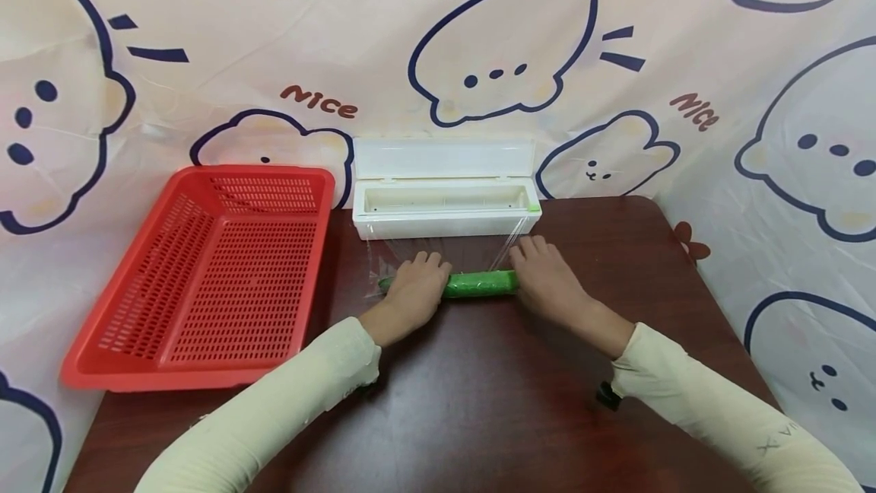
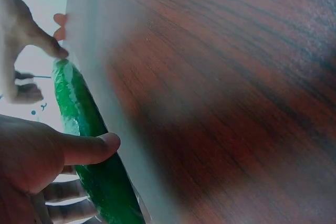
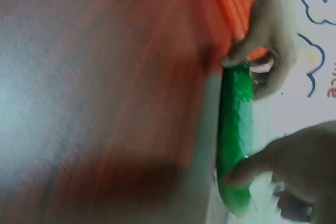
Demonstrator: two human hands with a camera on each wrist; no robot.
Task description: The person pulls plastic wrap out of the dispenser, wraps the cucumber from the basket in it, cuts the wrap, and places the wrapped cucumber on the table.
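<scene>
A green cucumber (image 1: 481,284) lies crosswise in front of the white box, its surface shiny with clear film. My left hand (image 1: 414,289) grips it left of the middle, thumb laid across the near side in the left wrist view and fingers behind. At the right end my right hand (image 1: 547,278) holds it; the right wrist view shows the thumb (image 3: 251,170) on the cucumber and the fingers on the far side. Clear plastic film (image 1: 509,246) stretches from the box's front down to the cucumber, and a loose edge spreads past the left end.
The long white box (image 1: 445,225) stands at the table's back with its lid (image 1: 445,158) raised. A red plastic basket (image 1: 316,265) sits at the left. Patterned cloth (image 1: 383,36) hangs behind and beside the dark wooden table (image 1: 479,402).
</scene>
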